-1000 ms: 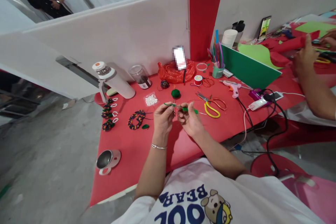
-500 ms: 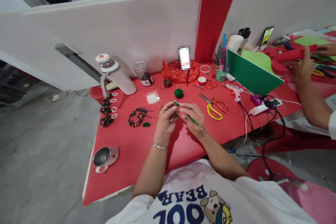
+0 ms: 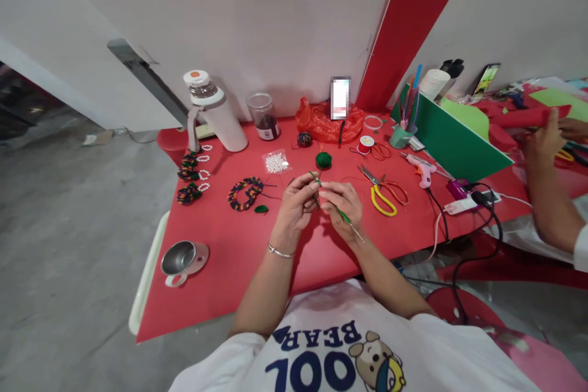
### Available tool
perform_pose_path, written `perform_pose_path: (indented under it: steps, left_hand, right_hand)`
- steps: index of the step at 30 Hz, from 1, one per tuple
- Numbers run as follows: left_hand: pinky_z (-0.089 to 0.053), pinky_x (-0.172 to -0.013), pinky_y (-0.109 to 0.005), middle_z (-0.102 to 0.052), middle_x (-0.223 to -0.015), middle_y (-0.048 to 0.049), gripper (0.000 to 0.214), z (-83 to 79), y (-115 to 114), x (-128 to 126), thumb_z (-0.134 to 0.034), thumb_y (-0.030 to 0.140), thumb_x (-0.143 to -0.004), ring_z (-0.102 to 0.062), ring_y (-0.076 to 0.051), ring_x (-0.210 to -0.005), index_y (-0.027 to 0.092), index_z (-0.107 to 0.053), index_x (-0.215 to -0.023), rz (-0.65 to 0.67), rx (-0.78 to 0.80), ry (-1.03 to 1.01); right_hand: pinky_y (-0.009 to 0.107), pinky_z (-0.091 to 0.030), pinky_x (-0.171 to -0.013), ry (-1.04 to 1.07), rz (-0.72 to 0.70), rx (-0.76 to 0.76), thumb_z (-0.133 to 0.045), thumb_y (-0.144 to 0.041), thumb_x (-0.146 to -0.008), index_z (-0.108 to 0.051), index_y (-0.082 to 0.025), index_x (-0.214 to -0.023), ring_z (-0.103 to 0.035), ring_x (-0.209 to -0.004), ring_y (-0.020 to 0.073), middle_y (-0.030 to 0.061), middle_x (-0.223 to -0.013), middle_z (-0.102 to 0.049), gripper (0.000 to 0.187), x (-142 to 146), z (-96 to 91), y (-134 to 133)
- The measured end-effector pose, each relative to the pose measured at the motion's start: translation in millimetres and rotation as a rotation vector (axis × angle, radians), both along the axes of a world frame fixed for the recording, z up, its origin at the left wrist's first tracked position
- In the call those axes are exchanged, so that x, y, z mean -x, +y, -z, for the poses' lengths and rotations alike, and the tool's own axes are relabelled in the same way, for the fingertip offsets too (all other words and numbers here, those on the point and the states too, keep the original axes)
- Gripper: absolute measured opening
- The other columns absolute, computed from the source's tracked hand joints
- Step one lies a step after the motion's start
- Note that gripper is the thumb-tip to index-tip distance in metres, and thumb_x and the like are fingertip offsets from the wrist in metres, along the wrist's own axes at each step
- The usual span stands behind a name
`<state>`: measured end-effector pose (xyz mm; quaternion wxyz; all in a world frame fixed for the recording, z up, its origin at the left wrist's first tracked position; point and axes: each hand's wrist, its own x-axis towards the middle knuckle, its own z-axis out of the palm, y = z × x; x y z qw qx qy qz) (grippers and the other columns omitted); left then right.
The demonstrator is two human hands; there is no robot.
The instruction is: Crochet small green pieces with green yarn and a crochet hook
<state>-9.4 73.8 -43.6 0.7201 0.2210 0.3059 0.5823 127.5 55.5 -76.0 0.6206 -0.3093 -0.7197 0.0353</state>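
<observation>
My left hand (image 3: 299, 197) pinches a bit of green yarn (image 3: 314, 176), a small piece of work mostly hidden by the fingertips. Close against it, my right hand (image 3: 342, 205) is closed around a crochet hook (image 3: 344, 218) with a green grip, its thin metal end sticking out towards my wrist. Just beyond the fingers lies a ball of green yarn (image 3: 323, 160). Left of my hands are a small green leaf-shaped piece (image 3: 261, 209) and a braided multicoloured yarn loop (image 3: 239, 201). Scissors (image 3: 377, 188) with yellow and red handles lie to the right.
Pearl beads (image 3: 276, 163) in a bag, a jar (image 3: 264, 117), a tilted bottle (image 3: 223, 119) and a phone (image 3: 340, 98) stand or lie further back. A metal cup (image 3: 184, 260) is at front left. At right are a glue gun (image 3: 420, 169), power strip (image 3: 473, 203) and a co-worker's arm (image 3: 551, 190).
The view has shifted slightly, so the table items appear moved. My hands stay together on the green yarn, the hook still in my right hand.
</observation>
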Motion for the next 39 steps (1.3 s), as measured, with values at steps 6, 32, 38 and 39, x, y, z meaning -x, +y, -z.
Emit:
perform_pose_path:
  steps: [6, 32, 38, 39]
  left_hand:
    - [-0.018, -0.037, -0.014, -0.063, -0.065, 0.0052, 0.044, 0.4, -1.4, 0.0, -0.097, 0.023, -0.050, -0.036, 0.001, -0.039, 0.018, -0.077, -0.089, -0.004, -0.007, 0.048]
    - [-0.045, -0.056, -0.025, -0.063, -0.134, -0.0109, 0.010, 16.0, -14.1, -4.1, -0.072, 0.028, -0.093, -0.044, -0.003, -0.058, 0.019, -0.077, -0.089, -0.657, -0.796, 1.006]
    - [-0.046, -0.060, -0.029, -0.065, -0.131, -0.0118, 0.009, 10.9, -16.6, -4.1, -0.073, 0.027, -0.091, -0.049, -0.007, -0.063, 0.021, -0.079, -0.088, -0.596, -0.723, 0.949]
    - [-0.046, -0.060, -0.029, -0.066, -0.131, -0.0120, 0.009, 10.3, -17.0, -4.4, -0.074, 0.028, -0.090, -0.051, -0.008, -0.064, 0.021, -0.080, -0.088, -0.592, -0.707, 0.943]
  right_hand:
    - [0.038, -0.056, -0.081, -0.019, 0.002, 0.003, -0.064, -0.033, -0.101, -0.072, -0.033, -0.126, -0.069, -0.096, 0.0206, 0.0067, -0.120, -0.075, 0.027, -2.6, -1.6, -2.3]
    - [0.040, -0.058, -0.081, -0.009, 0.015, 0.076, -0.061, -0.039, -0.102, -0.077, -0.030, -0.116, -0.070, -0.095, 0.0210, 0.0082, -0.118, -0.077, 0.023, -7.8, -2.1, -8.9]
    - [0.041, -0.058, -0.085, 0.004, -0.026, 0.074, -0.065, -0.034, -0.100, -0.076, -0.031, -0.118, -0.072, -0.097, 0.0216, 0.0074, -0.119, -0.077, 0.021, -9.9, -1.5, -7.0]
    - [0.042, -0.058, -0.085, -0.002, -0.025, 0.089, -0.065, -0.035, -0.100, -0.076, -0.031, -0.116, -0.072, -0.098, 0.0219, 0.0074, -0.119, -0.078, 0.021, -10.2, -1.5, -7.0]
